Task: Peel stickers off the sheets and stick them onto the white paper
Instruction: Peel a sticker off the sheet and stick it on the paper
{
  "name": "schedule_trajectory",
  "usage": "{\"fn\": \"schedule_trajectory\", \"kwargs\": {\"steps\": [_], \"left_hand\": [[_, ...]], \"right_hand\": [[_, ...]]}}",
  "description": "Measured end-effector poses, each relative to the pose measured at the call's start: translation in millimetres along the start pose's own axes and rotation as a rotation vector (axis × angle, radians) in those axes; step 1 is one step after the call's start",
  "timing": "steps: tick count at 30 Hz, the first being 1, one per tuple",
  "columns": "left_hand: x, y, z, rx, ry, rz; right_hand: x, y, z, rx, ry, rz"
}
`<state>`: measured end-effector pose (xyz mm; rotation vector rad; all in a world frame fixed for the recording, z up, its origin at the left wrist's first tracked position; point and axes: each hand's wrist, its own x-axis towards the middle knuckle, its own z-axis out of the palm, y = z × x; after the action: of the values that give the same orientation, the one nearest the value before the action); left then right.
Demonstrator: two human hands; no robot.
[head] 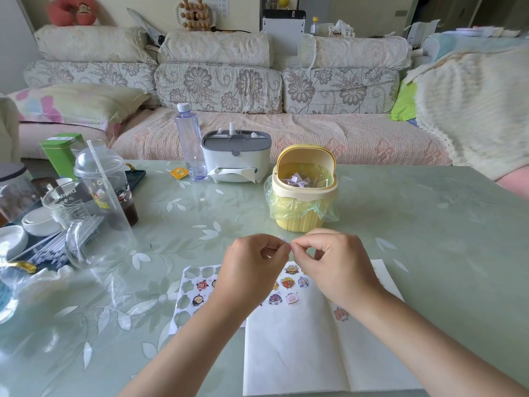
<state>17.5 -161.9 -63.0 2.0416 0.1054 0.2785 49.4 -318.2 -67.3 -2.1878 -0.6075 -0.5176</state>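
My left hand (253, 269) and my right hand (337, 266) meet above the table, fingertips together, and both pinch a small sticker (284, 240) held in the air. Below them lies the white paper (297, 348), creased down its middle, with several cartoon stickers (287, 283) stuck near its top. A sticker sheet (190, 296) lies to the left of the paper, partly under my left forearm; many of its slots are empty cut-outs and a few stickers remain on it.
A yellow mini bin (304, 193) with its lid up and a green liner stands just beyond my hands. A tissue box (236, 160) and a water bottle (190, 144) stand behind it. Glass jug (86, 222), cups and dishes crowd the left side.
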Motion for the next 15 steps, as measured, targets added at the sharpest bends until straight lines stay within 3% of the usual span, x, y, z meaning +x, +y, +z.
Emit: {"fn": "schedule_trajectory", "kwargs": {"steps": [4, 11, 15], "left_hand": [[-0.1, -1.1, 1.1, 0.064, -0.004, 0.053], [2.1, -1.3, 1.4, 0.118, 0.0, 0.116], [4.1, -2.3, -0.8, 0.074, -0.052, 0.132]], "right_hand": [[-0.7, -2.2, 0.2, 0.05, -0.003, 0.049], [4.8, -10.4, -4.2, 0.277, -0.125, 0.366], [7.6, -9.7, -7.2, 0.421, -0.195, 0.455]]}}
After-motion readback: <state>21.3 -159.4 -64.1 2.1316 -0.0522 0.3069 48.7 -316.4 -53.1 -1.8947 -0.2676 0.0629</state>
